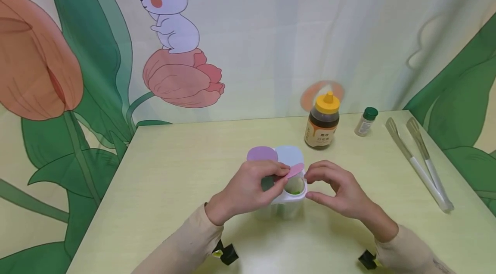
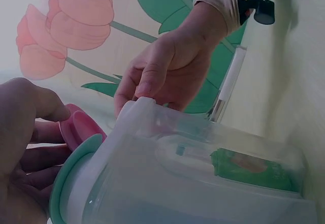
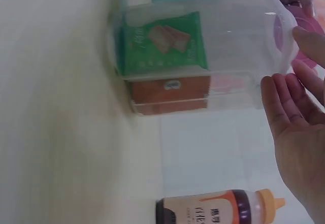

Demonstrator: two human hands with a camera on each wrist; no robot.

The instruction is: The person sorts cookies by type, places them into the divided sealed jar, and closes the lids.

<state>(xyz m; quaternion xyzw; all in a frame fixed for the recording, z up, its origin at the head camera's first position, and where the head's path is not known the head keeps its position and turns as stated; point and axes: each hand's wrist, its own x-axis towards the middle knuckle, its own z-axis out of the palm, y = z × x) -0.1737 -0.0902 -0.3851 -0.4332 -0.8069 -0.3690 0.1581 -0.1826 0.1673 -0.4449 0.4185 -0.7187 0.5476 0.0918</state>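
A clear plastic storage container (image 3: 238, 36) with a white top rim stands upright on the table, with coloured flip lids. My left hand (image 1: 253, 183) pinches the raised pink lid (image 1: 296, 170) between thumb and fingers, over an uncovered round opening. My right hand (image 1: 342, 190) holds the container's right corner at the rim, thumb in front and fingers farther back. Behind the hands, the purple lid (image 1: 262, 153) and light-blue lid (image 1: 289, 154) lie flat. The green lid (image 2: 76, 168) is partly hidden by my left hand. Through the wall show a green packet (image 3: 165, 43) and a brown packet (image 3: 172, 94).
A honey bottle (image 1: 322, 123) with a yellow cap stands behind the container. To its right is a small green-capped jar (image 1: 366, 122). Two white-handled tongs-like or whisk-like tools (image 1: 424, 164) lie at the right edge. A printed curtain (image 1: 248, 41) hangs behind the table (image 1: 174, 179).
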